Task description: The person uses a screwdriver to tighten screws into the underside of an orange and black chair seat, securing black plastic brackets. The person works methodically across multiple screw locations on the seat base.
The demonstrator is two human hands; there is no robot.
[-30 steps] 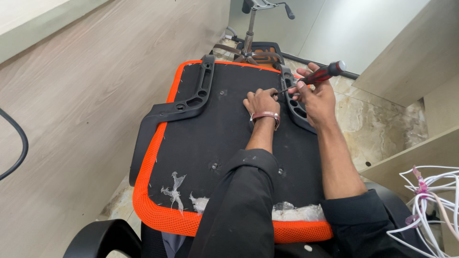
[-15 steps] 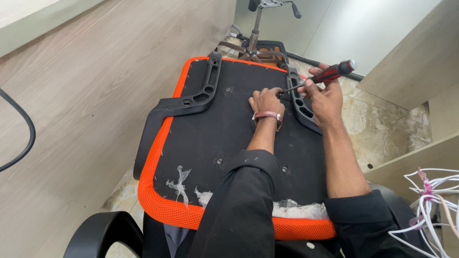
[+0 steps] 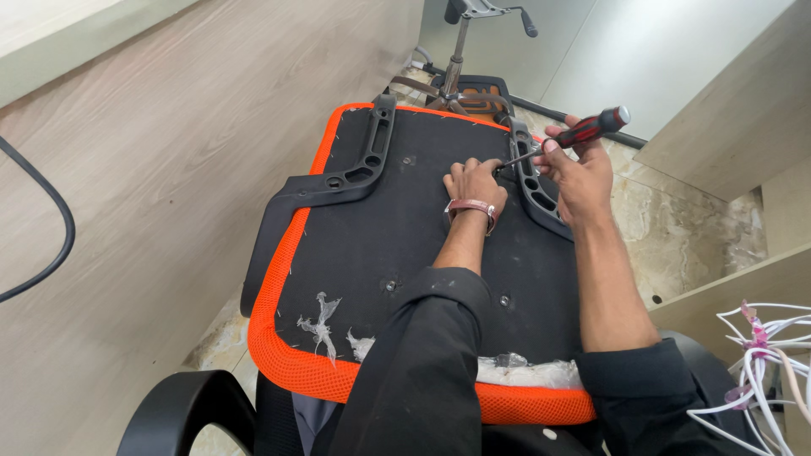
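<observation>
Head view: the right hand (image 3: 581,173) wraps its fingers around a red-and-black screwdriver (image 3: 568,139), tip at the black armrest bracket (image 3: 534,179) on the upturned orange-edged chair seat (image 3: 405,245). The left hand (image 3: 475,182), fingers curled, rests on the seat just beside the bracket.

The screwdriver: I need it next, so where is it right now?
In the head view, the screwdriver is in the right hand, upper right, its tip at the right armrest bracket beside the left hand.
</observation>
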